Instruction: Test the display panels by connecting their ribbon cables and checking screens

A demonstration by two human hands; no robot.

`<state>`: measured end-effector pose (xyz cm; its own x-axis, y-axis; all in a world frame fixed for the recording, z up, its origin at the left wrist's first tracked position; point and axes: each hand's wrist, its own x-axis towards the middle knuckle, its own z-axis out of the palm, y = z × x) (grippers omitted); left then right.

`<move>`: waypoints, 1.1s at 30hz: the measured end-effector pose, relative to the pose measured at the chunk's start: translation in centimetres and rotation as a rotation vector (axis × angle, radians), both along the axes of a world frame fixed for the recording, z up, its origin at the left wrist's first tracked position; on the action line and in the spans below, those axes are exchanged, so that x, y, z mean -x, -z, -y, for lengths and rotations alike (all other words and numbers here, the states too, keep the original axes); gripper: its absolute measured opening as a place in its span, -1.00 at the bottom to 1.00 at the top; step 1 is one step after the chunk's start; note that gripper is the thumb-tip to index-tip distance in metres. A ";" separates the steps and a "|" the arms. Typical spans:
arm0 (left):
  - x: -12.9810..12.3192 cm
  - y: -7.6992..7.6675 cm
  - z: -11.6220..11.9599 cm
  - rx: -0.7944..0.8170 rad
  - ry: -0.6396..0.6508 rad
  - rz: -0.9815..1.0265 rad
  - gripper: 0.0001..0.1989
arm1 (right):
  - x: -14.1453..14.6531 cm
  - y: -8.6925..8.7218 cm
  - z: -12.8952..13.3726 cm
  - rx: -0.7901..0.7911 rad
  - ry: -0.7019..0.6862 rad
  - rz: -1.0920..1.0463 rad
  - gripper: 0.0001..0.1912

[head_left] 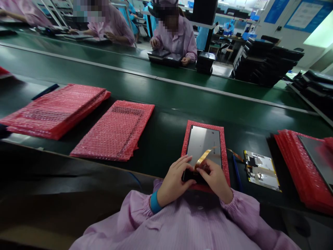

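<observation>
A display panel (203,139) with a silvery back lies on a red bubble-wrap bag (184,140) in front of me. From its lower part a gold ribbon cable (204,157) curves upward. My right hand (215,177) pinches the cable's lower end between thumb and fingers. My left hand (177,178) rests at the panel's lower left edge, its fingers stretched and thumb apart, the index fingertip near the cable. Whether it touches the cable I cannot tell. The cable's connection point is hidden by my fingers.
A blue pen-like tool (236,172) and a silver battery-like part with a circuit strip (262,170) lie to the right. Beyond stands a stack of red bubble-wrap bags (293,166). More bags (117,130) lie left. Across the green belt (171,83) a co-worker (177,38) handles black devices.
</observation>
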<state>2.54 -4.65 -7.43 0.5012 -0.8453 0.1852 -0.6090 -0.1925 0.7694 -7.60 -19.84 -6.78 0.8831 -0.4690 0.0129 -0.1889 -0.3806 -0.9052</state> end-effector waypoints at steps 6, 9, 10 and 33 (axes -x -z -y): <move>0.0 0.0 0.0 0.000 0.004 0.002 -0.69 | 0.0 0.0 -0.1 0.006 -0.003 0.000 -0.95; 0.0 0.1 0.0 0.001 0.002 0.003 -0.69 | 0.1 -0.1 -0.1 -0.008 -0.009 0.001 -0.96; 0.0 0.1 0.0 0.001 0.001 0.003 -0.69 | 0.1 -0.1 -0.1 -0.014 -0.013 0.001 -0.96; 1.0 2.5 -1.3 0.173 0.050 0.619 -0.68 | 0.1 0.3 0.2 -0.025 -0.040 -0.005 -0.93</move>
<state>1.53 -3.37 -9.91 0.2184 -0.7966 0.5636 -0.9554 -0.0569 0.2898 -7.69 -20.06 -7.11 0.9012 -0.4335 -0.0028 -0.1787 -0.3655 -0.9135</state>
